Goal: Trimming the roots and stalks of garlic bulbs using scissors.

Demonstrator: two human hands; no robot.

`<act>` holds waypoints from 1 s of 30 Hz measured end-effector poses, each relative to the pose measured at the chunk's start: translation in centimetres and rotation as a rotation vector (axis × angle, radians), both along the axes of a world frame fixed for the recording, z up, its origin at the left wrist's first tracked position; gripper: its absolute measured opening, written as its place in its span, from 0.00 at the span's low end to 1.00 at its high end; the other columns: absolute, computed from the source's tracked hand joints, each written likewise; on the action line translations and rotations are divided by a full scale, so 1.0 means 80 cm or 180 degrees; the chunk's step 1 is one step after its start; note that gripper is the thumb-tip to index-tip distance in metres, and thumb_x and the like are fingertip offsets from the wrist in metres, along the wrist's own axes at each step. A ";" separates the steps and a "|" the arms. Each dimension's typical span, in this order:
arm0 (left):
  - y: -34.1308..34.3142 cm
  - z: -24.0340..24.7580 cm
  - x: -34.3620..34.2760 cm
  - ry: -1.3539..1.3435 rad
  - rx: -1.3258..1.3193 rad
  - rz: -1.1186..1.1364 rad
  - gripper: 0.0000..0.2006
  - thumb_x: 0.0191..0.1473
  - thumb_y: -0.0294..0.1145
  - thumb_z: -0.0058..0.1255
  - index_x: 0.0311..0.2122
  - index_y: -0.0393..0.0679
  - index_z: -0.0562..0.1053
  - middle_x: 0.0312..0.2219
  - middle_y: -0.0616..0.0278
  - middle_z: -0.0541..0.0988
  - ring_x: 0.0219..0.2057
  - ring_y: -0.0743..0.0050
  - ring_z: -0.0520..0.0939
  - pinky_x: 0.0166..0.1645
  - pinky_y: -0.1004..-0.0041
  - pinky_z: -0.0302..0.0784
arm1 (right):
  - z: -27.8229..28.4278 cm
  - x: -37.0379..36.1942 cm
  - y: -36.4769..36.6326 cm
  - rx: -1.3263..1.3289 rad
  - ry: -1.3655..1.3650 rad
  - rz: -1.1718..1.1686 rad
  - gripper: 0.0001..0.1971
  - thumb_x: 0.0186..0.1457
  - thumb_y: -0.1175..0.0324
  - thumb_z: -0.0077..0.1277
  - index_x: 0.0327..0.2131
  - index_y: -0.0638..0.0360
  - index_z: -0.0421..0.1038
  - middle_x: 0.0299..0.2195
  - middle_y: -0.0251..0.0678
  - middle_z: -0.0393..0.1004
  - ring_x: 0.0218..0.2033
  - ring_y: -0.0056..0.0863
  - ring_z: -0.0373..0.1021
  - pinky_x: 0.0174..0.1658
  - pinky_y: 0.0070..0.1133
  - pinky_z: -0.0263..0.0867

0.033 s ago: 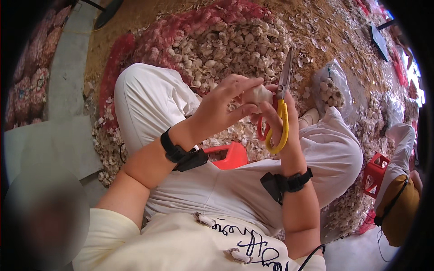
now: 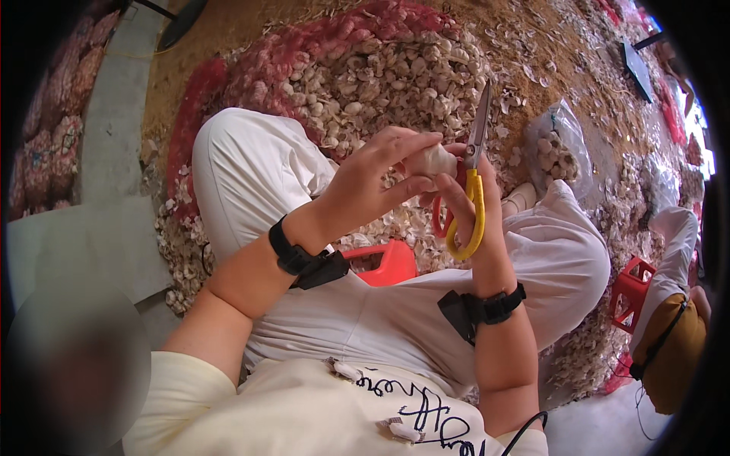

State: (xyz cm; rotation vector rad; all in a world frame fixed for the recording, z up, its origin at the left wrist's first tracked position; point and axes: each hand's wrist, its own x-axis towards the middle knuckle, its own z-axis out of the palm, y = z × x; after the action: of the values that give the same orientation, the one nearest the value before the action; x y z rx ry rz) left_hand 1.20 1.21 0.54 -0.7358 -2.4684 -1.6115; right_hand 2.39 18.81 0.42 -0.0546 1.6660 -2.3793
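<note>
Above my lap, in front of the garlic heap, my left hand (image 2: 376, 167) is closed on a pale garlic bulb (image 2: 432, 161), its fingers and thumb around the bulb's left side. My right hand (image 2: 487, 196) meets it from the right, with thumb and fingertips also at the bulb. Scissors (image 2: 477, 182) with one yellow and one red handle are held in that right hand. Their blades point up and away from me, beside the bulb rather than on it, and look closed together. Part of the red handle is hidden behind the right fingers.
Beyond my hands lies a heap of garlic bulbs (image 2: 380, 83) and loose skins, edged by red netting (image 2: 365, 29). A clear plastic bag of garlic (image 2: 559, 148) stands to the right. Red plastic (image 2: 399, 262) shows between my legs. Another person (image 2: 673, 349) sits far right by a red stool (image 2: 631, 292).
The garlic bulb has shifted very slightly between my fingers. Both hands and the scissors are almost where they were.
</note>
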 end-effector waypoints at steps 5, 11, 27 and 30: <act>-0.007 0.007 0.000 -0.0734 -0.0296 -0.0119 0.24 0.52 0.40 0.57 0.51 0.40 0.68 0.39 0.60 0.75 0.37 0.75 0.78 0.42 0.75 0.75 | -0.005 0.007 0.008 0.0613 0.0271 0.0100 0.18 0.56 0.70 0.53 0.48 0.58 0.60 0.35 0.32 0.70 0.33 0.17 0.67 0.35 0.15 0.64; 0.001 -0.012 0.009 -0.1138 0.0339 0.0087 0.26 0.51 0.47 0.56 0.48 0.39 0.67 0.31 0.54 0.78 0.31 0.65 0.81 0.35 0.71 0.76 | -0.001 0.006 0.004 0.0119 -0.0060 0.0142 0.19 0.56 0.71 0.52 0.49 0.60 0.59 0.37 0.35 0.70 0.36 0.22 0.70 0.38 0.18 0.67; -0.005 0.006 -0.003 0.0257 -0.0215 -0.0239 0.19 0.45 0.30 0.60 0.45 0.51 0.71 0.41 0.60 0.73 0.38 0.62 0.79 0.41 0.69 0.76 | -0.001 0.002 0.007 -0.0026 -0.0248 0.0035 0.16 0.59 0.68 0.47 0.48 0.63 0.59 0.34 0.37 0.72 0.29 0.24 0.72 0.30 0.19 0.70; -0.006 0.006 -0.005 0.0268 -0.0359 -0.0161 0.13 0.45 0.30 0.60 0.38 0.49 0.72 0.41 0.60 0.73 0.38 0.62 0.79 0.41 0.69 0.76 | -0.006 0.000 0.007 0.0160 -0.0215 0.0119 0.16 0.59 0.68 0.47 0.47 0.63 0.59 0.34 0.37 0.72 0.30 0.24 0.72 0.29 0.19 0.71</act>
State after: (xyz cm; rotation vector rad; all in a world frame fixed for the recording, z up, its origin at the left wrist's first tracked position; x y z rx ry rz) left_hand 0.81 0.76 0.99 -0.8689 -2.5165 -1.4346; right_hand 2.39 19.38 -0.04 0.0034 1.6780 -2.2850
